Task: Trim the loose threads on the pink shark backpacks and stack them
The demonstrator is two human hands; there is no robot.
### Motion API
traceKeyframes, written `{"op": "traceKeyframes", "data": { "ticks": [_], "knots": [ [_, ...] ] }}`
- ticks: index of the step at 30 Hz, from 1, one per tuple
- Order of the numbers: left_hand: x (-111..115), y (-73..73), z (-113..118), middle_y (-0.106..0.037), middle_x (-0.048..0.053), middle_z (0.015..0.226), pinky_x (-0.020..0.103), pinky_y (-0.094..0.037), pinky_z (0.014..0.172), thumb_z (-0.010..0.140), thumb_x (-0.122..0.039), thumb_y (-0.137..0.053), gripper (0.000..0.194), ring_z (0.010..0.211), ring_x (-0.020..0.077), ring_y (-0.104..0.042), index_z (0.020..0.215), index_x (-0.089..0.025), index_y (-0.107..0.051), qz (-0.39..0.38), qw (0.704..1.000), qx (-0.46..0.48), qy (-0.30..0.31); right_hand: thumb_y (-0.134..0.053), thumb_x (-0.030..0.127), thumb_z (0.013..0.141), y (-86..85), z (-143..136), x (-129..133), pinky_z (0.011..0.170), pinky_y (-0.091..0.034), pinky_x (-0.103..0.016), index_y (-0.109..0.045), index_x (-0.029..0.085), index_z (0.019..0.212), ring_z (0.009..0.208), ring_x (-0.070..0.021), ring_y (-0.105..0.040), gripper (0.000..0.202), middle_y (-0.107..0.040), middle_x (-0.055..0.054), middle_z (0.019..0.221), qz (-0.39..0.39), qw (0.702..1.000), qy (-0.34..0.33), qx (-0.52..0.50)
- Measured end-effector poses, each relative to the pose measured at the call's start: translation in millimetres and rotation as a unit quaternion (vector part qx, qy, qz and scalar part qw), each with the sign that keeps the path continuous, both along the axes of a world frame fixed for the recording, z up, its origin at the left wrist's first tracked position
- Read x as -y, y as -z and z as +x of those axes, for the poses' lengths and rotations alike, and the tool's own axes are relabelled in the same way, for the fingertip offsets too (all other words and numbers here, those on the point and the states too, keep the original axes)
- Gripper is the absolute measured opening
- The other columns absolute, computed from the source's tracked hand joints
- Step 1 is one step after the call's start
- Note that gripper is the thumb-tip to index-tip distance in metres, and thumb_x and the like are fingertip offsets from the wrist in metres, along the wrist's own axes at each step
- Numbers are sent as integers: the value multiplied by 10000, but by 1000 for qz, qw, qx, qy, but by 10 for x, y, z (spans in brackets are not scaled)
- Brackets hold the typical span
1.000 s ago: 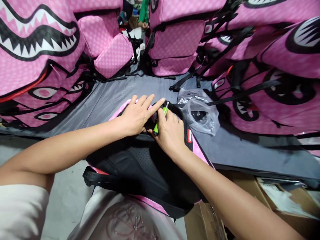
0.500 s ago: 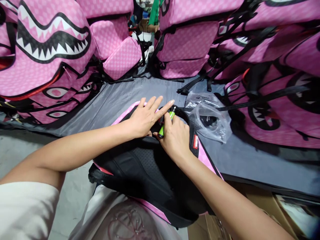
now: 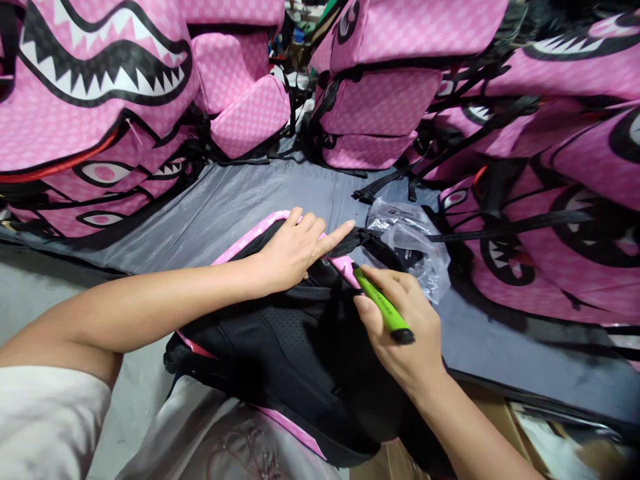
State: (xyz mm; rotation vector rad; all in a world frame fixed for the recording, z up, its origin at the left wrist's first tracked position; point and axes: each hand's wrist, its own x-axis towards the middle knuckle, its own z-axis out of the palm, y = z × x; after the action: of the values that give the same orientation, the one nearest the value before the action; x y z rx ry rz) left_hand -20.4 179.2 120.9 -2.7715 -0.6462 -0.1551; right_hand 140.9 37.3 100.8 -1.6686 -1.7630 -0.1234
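A black backpack with pink trim (image 3: 280, 340) stands tilted on my lap, its padded back facing me. My left hand (image 3: 295, 250) lies over its top edge, index finger stretched out and thumb bent down against the black fabric. In my right hand (image 3: 407, 330) is a lime-green pen-like tool (image 3: 381, 305) with a black end. Its tip points at the pink strip (image 3: 346, 268) near the bag's top; the exact tip is hard to make out. A black strap (image 3: 357, 241) lies just beyond my left fingertips.
Pink checked backpacks with shark mouths (image 3: 105, 63) are stacked to the left, with more at the centre back (image 3: 380, 103) and right (image 3: 540, 240). A clear plastic bag (image 3: 417, 247) lies on the grey-covered table (image 3: 240, 200). Cardboard (image 3: 487, 417) shows below the table.
My right hand has drawn back from the bag's opening, down and to the right, turning the green tool so its black end faces me. My left hand has shifted slightly lower.
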Motion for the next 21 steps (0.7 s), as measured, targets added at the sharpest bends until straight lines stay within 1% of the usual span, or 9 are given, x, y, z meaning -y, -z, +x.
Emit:
{"op": "traceKeyframes", "data": {
  "ticks": [2,4,9,11,12,14,16,19,21],
  "knots": [
    [10,-6,8,-545,152,1259,447,-296,1057,823,-452,-699,1004,1134,303,-494,1577,-133,-119,3,1000,0,-11,-593,351,920,-57,-18,44,723,-542,-331,-640,226,1057,778,-200,-672,191,-695,-58,912,-33,996,-33,-73],
    [19,-14,19,-546,150,1257,448,-295,1065,830,-453,-692,984,1140,302,-495,1575,-137,-132,4,1000,-3,-26,-642,323,884,-90,-22,-26,669,-541,-302,-649,233,974,698,-175,-668,127,-712,-28,849,-86,987,-77,-110],
    [49,-39,28,-547,151,1265,432,-312,1064,849,-415,-676,937,1150,292,-500,1571,-134,-147,-6,999,-6,-32,-704,298,816,-104,81,-415,707,-556,-309,-724,208,955,763,-193,-709,167,-761,-23,888,-223,950,-159,-148],
    [56,-37,29,-546,158,1279,435,-312,1074,853,-394,-670,913,1163,295,-505,1568,-134,-166,-11,999,-5,-38,-706,252,806,-112,96,-495,748,-560,-315,-741,215,970,807,-198,-722,172,-771,-18,908,-269,936,-181,-139],
    [55,-32,30,-539,163,1302,440,-308,1085,851,-392,-671,907,1180,300,-503,1567,-138,-176,-12,999,-3,-45,-696,226,809,-119,88,-500,770,-560,-320,-743,219,978,828,-199,-723,175,-772,-20,924,-277,935,-188,-120],
    [42,-16,33,-496,175,1386,472,-282,1118,840,-403,-685,919,1253,322,-471,1568,-157,-182,-12,998,3,-55,-663,188,828,-131,54,-445,777,-559,-322,-738,220,995,840,-196,-720,186,-764,-33,949,-255,946,-188,-67],
    [16,0,37,-408,188,1491,520,-247,1146,805,-417,-728,997,1356,351,-390,1577,-179,-144,-15,999,3,-45,-625,179,857,-132,12,-343,736,-561,-307,-725,221,1028,830,-188,-714,203,-749,-50,974,-214,960,-180,-23],
    [-25,12,51,-283,203,1580,574,-207,1165,709,-413,-820,1186,1455,382,-259,1587,-195,-53,-27,999,-19,-26,-586,181,890,-97,-32,-209,705,-569,-294,-713,219,1057,837,-188,-712,213,-734,-67,994,-165,972,-169,7],
    [-34,11,64,-262,211,1591,583,-209,1163,702,-382,-824,1205,1461,388,-254,1588,-196,-28,-30,999,-32,-32,-577,182,900,-54,-41,-168,715,-575,-302,-709,218,1065,846,-192,-711,214,-732,-72,996,-147,975,-163,19]
  ]
}}
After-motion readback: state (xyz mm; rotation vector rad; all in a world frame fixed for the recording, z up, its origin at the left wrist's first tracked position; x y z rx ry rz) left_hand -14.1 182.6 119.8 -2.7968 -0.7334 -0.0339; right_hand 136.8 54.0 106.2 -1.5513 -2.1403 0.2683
